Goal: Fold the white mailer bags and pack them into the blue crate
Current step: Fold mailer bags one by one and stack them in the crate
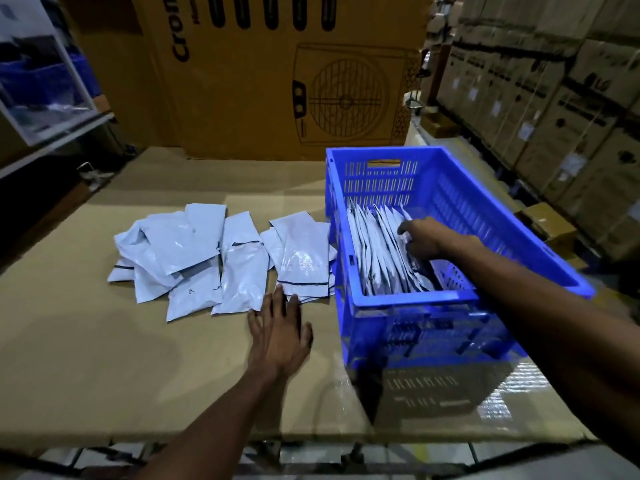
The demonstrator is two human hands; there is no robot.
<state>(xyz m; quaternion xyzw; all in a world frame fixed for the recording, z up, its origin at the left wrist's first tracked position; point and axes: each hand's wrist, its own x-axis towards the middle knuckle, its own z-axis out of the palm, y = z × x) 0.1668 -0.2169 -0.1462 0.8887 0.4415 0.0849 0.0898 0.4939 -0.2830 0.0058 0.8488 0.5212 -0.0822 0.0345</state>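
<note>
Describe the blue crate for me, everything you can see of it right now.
The blue crate is rectangular, plastic by its look, with slotted walls and a handle cutout in the far end. It stands upright on the cardboard-covered table, right of the loose mailer bags. Inside, packed bags stand on edge in a row. The right hand reaches in and rests on them, fingers bent.

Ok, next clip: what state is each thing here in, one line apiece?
Blue slotted plastic crate: upright, open-topped, partly filled.
White mailer bags in the crate: standing on edge, in a row.
Loose white plastic mailer bags: lying overlapped on the cardboard.
Left hand: open, fingertips at the nearest bag.
Right hand: inside crate, grip unclear.
</note>
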